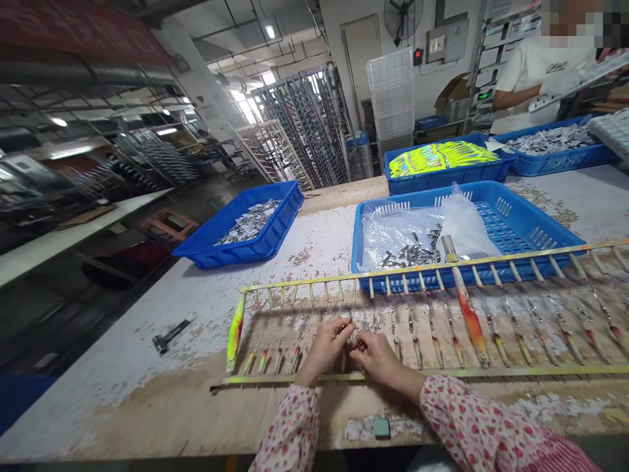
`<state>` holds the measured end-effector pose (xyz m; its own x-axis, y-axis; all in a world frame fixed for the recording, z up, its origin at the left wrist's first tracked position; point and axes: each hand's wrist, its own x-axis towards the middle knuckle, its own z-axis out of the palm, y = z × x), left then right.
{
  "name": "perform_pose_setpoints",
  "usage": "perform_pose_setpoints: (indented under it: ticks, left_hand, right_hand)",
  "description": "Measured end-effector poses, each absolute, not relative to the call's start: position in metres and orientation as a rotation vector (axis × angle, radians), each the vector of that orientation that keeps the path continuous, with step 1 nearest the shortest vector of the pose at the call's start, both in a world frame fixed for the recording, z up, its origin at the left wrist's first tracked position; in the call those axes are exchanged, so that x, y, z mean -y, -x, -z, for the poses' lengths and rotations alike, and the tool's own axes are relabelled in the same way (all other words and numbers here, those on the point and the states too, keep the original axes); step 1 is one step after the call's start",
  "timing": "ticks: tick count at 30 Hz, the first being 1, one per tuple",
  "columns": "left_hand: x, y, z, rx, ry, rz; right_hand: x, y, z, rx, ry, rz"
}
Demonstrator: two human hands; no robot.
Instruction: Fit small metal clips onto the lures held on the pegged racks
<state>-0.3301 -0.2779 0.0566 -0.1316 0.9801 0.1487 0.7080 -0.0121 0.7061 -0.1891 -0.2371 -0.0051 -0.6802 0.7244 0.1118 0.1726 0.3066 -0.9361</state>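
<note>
My left hand (324,347) and my right hand (377,355) meet over the near part of a long paint-stained rack (295,378). Both have thumb and fingers pinched together; whatever small piece is between them is hidden. Pale pegs line the rack's far rail, and red-and-yellow-tipped pegs line the near one. To the right of my hands, small shiny metal pieces (411,321) span the gap between the two peg rows. On the left, short pegs (279,359) stand with nothing strung to them. A yellow-and-red crossbar (469,314) joins the rails.
Behind the rack a blue basket (531,216) holds dark metal pieces on plastic wrap. Blue trays (275,239) hold silvery pieces, and another has bright yellow ones (442,159). A dark hammer-like tool (171,334) and a green block (381,428) lie on the table. A co-worker stands back right.
</note>
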Motion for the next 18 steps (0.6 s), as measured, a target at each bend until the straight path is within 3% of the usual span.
perform_pose_setpoints:
  ticks: [4,8,10,14,18]
  left_hand:
    - [0.275,0.326,-0.048,-1.901,-1.668,-1.034]
    - [0.27,0.319,-0.034,-1.833,-1.142,-1.337]
    - [0.269,0.319,-0.028,-1.672,-0.787,-1.559]
    - [0.269,0.322,-0.027,-1.249,-0.332,-1.844]
    - [0.268,0.321,-0.029,-1.135,-0.264,-1.879]
  right_hand:
    - [0.235,0.189,0.005,2.013,0.767,-1.614]
    - [0.228,0.188,-0.005,2.146,0.831,-1.818]
    - [0.226,0.184,-0.015,2.342,0.817,-1.678]
    - [0.228,0.175,-0.041,2.634,0.764,-0.962]
    - [0.233,0.181,-0.053,2.534,0.624,-0.916]
